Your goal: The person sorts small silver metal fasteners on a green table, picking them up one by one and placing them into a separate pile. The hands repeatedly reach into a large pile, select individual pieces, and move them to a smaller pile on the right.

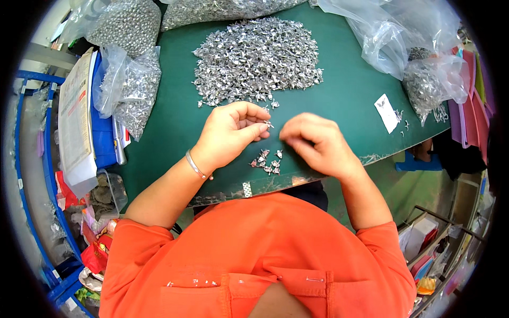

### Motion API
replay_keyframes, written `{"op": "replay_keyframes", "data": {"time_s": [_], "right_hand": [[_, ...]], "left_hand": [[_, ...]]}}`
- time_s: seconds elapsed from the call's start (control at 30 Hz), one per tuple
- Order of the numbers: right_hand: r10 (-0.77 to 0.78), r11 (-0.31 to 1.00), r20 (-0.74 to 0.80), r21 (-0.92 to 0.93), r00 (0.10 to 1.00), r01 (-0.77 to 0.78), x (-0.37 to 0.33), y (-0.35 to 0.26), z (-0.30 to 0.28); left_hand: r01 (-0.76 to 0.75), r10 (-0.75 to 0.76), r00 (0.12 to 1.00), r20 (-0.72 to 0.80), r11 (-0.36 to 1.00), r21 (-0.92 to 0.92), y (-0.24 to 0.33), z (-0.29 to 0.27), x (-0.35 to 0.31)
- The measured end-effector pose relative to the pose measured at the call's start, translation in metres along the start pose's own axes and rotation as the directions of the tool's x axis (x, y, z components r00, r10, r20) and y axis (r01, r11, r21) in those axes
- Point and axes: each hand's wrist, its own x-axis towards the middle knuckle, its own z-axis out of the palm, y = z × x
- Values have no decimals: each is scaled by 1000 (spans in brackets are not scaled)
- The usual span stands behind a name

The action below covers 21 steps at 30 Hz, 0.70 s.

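My left hand (230,132) is closed in a pinch on a small silver metal piece (269,124), which pokes out past the fingertips. A thin metal bangle (195,165) circles that wrist. Just to its right, apart from it, my right hand (317,142) has its fingers curled together and slightly blurred; whatever they hold, if anything, is hidden. Below and between the hands lies a small cluster of silver metal pieces (268,162) near the table's front edge. A large heap of similar small silver pieces (257,59) spreads across the green table (344,108) beyond my hands.
Clear bags of metal pieces (139,95) stand at the left and along the back. Another plastic bag (432,85) sits at the right, near a white card (386,113) and some loose pieces. A blue rack (49,175) and a plastic tub (108,195) are at the left.
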Motion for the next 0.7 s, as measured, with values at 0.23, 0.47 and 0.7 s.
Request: {"op": "replay_keyframes", "data": {"time_s": [0.23,0.47,0.7], "right_hand": [[-141,976,-84,-176,986,125,29,14,15],[34,989,-253,-132,967,-69,24,16,13],[-200,953,-32,-240,979,186,16,17,17]], "left_hand": [[54,-56,998,-12,986,-159,2,-6,-13],[-436,295,898,326,684,584,4,-10,-33],[-468,544,814,207,400,788,-7,-2,11]]}}
